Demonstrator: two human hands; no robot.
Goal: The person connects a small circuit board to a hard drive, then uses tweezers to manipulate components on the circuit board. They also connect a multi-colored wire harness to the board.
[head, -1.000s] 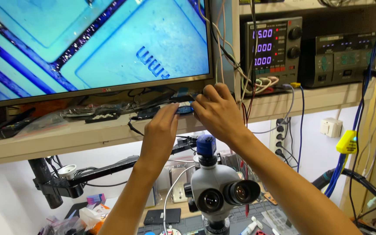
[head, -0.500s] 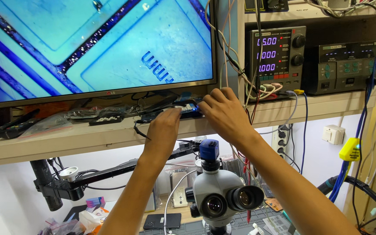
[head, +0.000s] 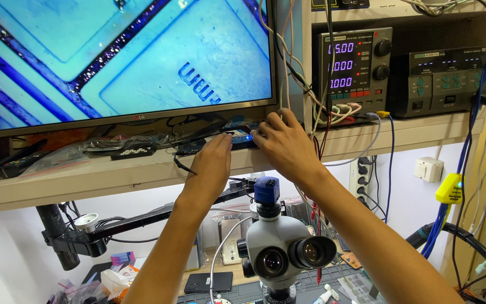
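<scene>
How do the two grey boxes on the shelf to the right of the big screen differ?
The left box stands taller and narrower, with three rows of lit digits and two round knobs. The right box is lower and wider, with a dim blue strip and green buttons, no knobs. Both are grey, face forward and sit on the same wooden shelf.

pale wood shelf (head: 85,177) spans white wall (head: 18,247); monitor (head: 119,56) sits on shelf, power strip (head: 362,174) & wall socket (head: 427,168) below shelf, rt side.
</scene>
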